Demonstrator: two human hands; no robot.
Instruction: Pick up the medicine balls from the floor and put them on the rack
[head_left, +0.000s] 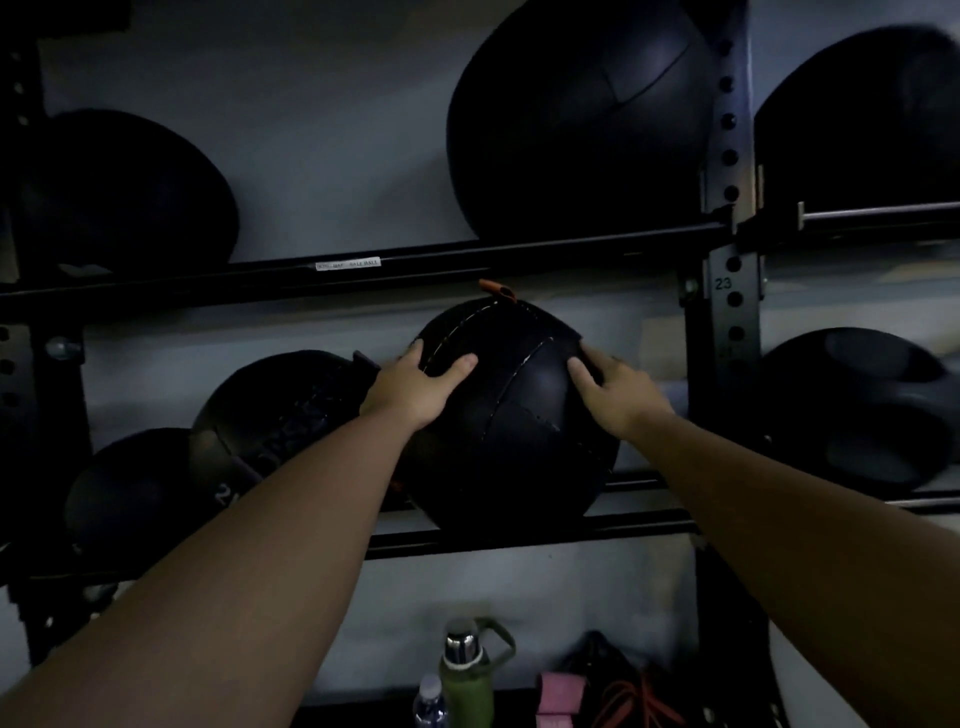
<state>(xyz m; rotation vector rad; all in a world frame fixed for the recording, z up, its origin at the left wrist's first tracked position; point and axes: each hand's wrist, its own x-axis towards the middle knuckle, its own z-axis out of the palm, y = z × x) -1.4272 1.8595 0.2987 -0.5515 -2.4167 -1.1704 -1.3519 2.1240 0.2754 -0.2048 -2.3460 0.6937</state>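
The stitched medicine ball (514, 415) rests on the rack's lower rails (519, 535). The left hand (421, 387) and right hand (618, 389) are spread wide and pressed flat on its upper sides, probably steadying it while it settles. Just left of it a neighbouring ball (291, 410) crowds in. Close above it runs the upper rail (363, 275), right of it stands the upright post (732, 291), and below it are bottles (467, 670).

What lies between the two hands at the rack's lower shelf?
The stitched medicine ball; the left hand and right hand lie flat against its sides, as the head view shows.
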